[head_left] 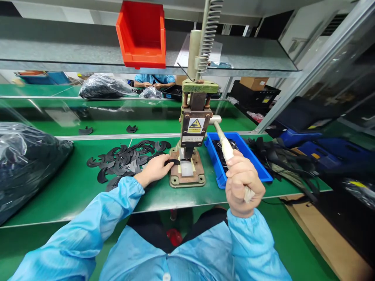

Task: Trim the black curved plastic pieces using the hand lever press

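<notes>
A hand-operated press (pixel 193 128) stands upright on the green bench in front of me. My right hand (pixel 243 183) is wrapped round its wrapped lever handle (pixel 225 146), right of the press head. Between the thumb and fingers of my left hand (pixel 156 168) is a curved black piece (pixel 172 161), whose far end reaches under the ram onto the press base (pixel 188 180). Left of the press lies a loose pile of similar curved black pieces (pixel 125 160). A blue tray (pixel 218 177) with dark parts in it sits right of the press.
A big plastic bag of dark material (pixel 26 168) is at the left. Above hangs a red bin (pixel 142 58) by the shelf edge (pixel 73 67). Dark straps and cords (pixel 281 156) lie right of the tray. Across the bench, a person in a blue sleeve (pixel 166 80) handles something small.
</notes>
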A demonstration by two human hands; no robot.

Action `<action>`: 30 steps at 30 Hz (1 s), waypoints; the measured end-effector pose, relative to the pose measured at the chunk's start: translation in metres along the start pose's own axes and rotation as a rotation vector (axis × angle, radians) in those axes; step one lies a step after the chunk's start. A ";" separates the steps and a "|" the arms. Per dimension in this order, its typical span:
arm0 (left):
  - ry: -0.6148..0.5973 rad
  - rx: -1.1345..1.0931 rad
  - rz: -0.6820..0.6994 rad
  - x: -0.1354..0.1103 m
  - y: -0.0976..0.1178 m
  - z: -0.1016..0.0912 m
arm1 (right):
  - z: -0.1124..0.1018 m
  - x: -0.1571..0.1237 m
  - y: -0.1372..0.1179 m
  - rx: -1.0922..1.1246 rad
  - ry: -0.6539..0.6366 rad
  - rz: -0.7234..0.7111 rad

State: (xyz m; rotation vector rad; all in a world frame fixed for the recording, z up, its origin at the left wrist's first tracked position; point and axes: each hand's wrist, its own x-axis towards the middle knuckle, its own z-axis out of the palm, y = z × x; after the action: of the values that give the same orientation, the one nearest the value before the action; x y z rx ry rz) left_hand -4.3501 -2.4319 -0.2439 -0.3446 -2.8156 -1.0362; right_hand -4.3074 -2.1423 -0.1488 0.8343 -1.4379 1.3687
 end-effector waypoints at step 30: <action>-0.256 -0.542 -0.381 0.064 0.028 0.003 | -0.002 -0.002 0.002 0.018 -0.008 0.015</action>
State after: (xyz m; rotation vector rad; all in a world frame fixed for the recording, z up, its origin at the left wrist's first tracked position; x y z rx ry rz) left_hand -4.4053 -2.3981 -0.2165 0.0272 -2.8296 -1.9734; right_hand -4.3082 -2.1405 -0.1517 0.8429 -1.4421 1.3925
